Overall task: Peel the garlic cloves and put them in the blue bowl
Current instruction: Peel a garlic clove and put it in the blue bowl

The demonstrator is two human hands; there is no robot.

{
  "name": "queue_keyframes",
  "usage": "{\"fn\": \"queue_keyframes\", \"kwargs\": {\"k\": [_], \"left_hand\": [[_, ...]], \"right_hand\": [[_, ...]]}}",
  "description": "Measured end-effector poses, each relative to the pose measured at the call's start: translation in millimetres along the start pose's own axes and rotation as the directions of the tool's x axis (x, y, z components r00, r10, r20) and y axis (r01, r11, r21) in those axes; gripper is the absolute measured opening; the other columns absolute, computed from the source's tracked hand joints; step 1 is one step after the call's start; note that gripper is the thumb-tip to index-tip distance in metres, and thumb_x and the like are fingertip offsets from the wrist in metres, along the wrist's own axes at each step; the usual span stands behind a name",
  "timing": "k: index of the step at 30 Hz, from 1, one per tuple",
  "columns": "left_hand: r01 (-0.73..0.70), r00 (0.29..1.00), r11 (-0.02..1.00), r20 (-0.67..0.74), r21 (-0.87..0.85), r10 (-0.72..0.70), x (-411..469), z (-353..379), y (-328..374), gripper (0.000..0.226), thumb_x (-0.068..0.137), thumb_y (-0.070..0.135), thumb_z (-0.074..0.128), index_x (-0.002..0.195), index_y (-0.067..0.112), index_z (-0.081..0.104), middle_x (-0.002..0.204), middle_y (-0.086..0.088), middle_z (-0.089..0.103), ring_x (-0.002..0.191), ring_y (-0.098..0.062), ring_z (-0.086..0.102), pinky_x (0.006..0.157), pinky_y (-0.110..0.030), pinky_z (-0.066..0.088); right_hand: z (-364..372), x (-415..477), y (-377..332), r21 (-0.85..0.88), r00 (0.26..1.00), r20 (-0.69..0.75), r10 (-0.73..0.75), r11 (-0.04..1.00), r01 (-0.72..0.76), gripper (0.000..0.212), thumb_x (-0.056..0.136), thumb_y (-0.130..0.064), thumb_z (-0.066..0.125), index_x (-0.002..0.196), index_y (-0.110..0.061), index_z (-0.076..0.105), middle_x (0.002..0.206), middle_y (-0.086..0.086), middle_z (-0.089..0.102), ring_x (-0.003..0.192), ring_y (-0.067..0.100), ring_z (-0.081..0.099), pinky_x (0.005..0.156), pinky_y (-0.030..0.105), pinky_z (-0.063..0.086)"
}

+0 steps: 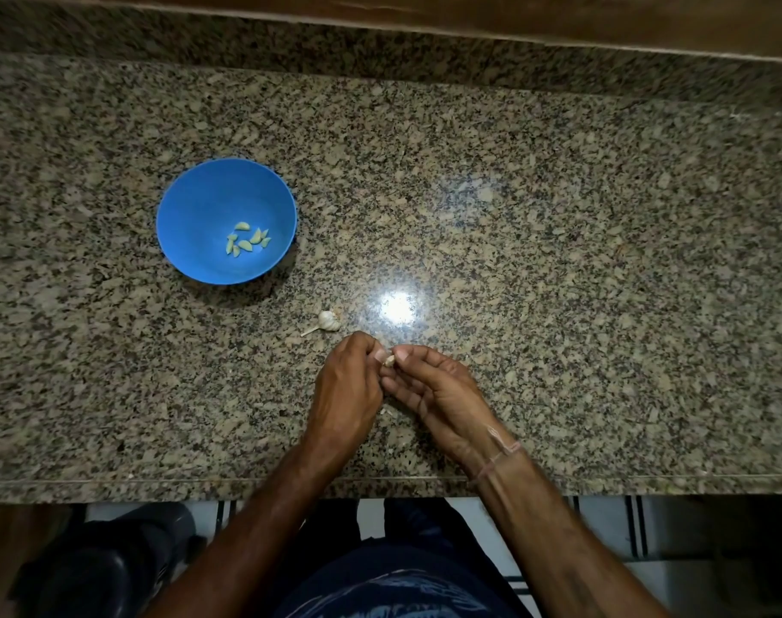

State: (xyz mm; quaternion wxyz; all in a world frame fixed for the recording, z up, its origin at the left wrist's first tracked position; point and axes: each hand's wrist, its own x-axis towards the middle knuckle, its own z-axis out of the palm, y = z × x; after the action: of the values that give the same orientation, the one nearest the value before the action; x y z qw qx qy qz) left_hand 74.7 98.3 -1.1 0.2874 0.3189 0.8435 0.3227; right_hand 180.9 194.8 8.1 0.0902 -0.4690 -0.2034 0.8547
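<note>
- Garlic clove (389, 360) mostly hidden, pinched between left hand (349, 390) and right hand (438, 394) fingertips.
- Peeled cloves (246, 240), pale yellow-green, lie in blue bowl (193, 202).

1. Left hand (345, 396): bare, with no ring or glove visible. The forearm is uncovered along its whole visible length; no sleeve appears.
2. Right hand (438, 396): bare, with no ring or glove visible. The forearm is likewise uncovered.
3. Wrist band (498, 459): thin pale pink threads circle the right wrist in a few loose strands, one strand lying higher toward the palm.
4. Shirt (398, 586): dark blue cloth covers the torso at the bottom edge of the view, bearing a lighter, blurred printed pattern whose design cannot be made out.
5. Legs: dark clothing shows below the counter edge; details are too dim to tell.
</note>
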Motion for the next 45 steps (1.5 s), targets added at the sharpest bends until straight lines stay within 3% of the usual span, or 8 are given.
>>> {"fn": "queue_keyframes", "kwargs": {"k": [6, 12, 16, 21, 25, 36, 41, 45], "left_hand": [[0.030, 1.000, 1.000, 0.006, -0.002, -0.030, 2, -2, -2, 0.013, 0.108, 0.019, 0.045, 0.098, 0.018, 0.053, 0.091, 0.003, 0.057, 0.082, -0.014, 0.052, 0.061, -0.020, 0.032], [0.126, 0.992, 0.992, -0.028, 0.002, -0.126, 9, -3, 2, 0.011, 0.110, 0.020, 0.044, 0.101, 0.019, 0.052, 0.090, 0.004, 0.057, 0.076, -0.001, 0.048, 0.057, -0.015, 0.030], [0.096, 0.992, 0.995, -0.083, -0.008, -0.096, 9, -5, 0, 0.012, 0.107, 0.019, 0.052, 0.097, 0.018, 0.058, 0.085, 0.007, 0.058, 0.076, -0.001, 0.050, 0.058, -0.015, 0.029], [0.049, 0.994, 0.994, -0.097, -0.102, -0.059, 4, -10, -4, 0.010, 0.099, 0.010, 0.064, 0.103, 0.016, 0.071, 0.094, 0.010, 0.068, 0.084, 0.001, 0.061, 0.067, -0.009, 0.044], [0.073, 0.994, 0.967, -0.061, -0.244, -0.090, -3, -15, -2, 0.013, 0.096, 0.021, 0.072, 0.107, 0.019, 0.077, 0.099, 0.013, 0.073, 0.091, 0.001, 0.067, 0.077, -0.017, 0.055], [0.124, 0.992, 0.955, 0.031, -0.269, -0.120, -3, -26, 0, 0.003, 0.088, 0.025, 0.079, 0.088, 0.023, 0.080, 0.079, 0.011, 0.075, 0.075, -0.004, 0.069, 0.064, -0.012, 0.051], [0.118, 0.993, 0.949, 0.062, -0.293, -0.104, -2, -29, 0, 0.006, 0.090, 0.020, 0.077, 0.084, 0.021, 0.080, 0.074, 0.010, 0.074, 0.070, -0.003, 0.068, 0.062, -0.011, 0.049], [0.149, 0.989, 0.942, 0.065, -0.302, -0.135, -1, -27, 2, 0.008, 0.093, 0.020, 0.074, 0.087, 0.019, 0.078, 0.074, 0.007, 0.074, 0.069, -0.002, 0.067, 0.060, -0.009, 0.048]], "right_hand": [[1, 2, -2, -0.031, 0.999, 0.003, 0.044, 0.999, -0.044, 0.018, 0.090, 0.010, 0.068, 0.105, -0.001, 0.070, 0.098, 0.017, 0.076, 0.090, 0.023, 0.075, 0.087, 0.034, 0.063], [-4, 4, -3, -0.137, 0.999, 0.010, 0.040, 0.990, -0.038, 0.020, 0.093, 0.009, 0.063, 0.104, -0.003, 0.073, 0.090, 0.014, 0.070, 0.085, 0.021, 0.070, 0.083, 0.031, 0.063], [-5, 4, -4, -0.113, 1.000, 0.014, 0.019, 0.993, -0.018, 0.016, 0.094, 0.007, 0.064, 0.105, 0.000, 0.073, 0.094, 0.015, 0.073, 0.087, 0.021, 0.072, 0.083, 0.030, 0.063], [-4, 4, -6, -0.076, 1.000, 0.000, -0.022, 0.997, 0.022, 0.016, 0.091, 0.008, 0.068, 0.106, 0.003, 0.071, 0.099, 0.021, 0.075, 0.089, 0.024, 0.076, 0.087, 0.034, 0.063], [-4, 3, -4, -0.157, 0.993, 0.005, -0.114, 0.981, 0.114, 0.018, 0.090, 0.009, 0.069, 0.107, 0.005, 0.068, 0.103, 0.023, 0.075, 0.088, 0.024, 0.076, 0.082, 0.030, 0.064], [-1, 1, 2, -0.544, 0.911, 0.092, -0.401, 0.747, 0.384, 0.016, 0.093, 0.004, 0.071, 0.108, 0.001, 0.076, 0.106, 0.012, 0.078, 0.097, 0.026, 0.077, 0.084, 0.041, 0.064], [-1, 1, 3, -0.547, 0.923, 0.109, -0.370, 0.753, 0.366, 0.017, 0.095, 0.004, 0.068, 0.111, 0.003, 0.075, 0.107, 0.010, 0.079, 0.096, 0.030, 0.077, 0.085, 0.043, 0.064], [-2, 1, 2, -0.483, 0.949, 0.083, -0.304, 0.821, 0.305, 0.020, 0.095, 0.004, 0.067, 0.114, 0.004, 0.073, 0.106, 0.012, 0.079, 0.090, 0.022, 0.075, 0.084, 0.033, 0.063]]}}
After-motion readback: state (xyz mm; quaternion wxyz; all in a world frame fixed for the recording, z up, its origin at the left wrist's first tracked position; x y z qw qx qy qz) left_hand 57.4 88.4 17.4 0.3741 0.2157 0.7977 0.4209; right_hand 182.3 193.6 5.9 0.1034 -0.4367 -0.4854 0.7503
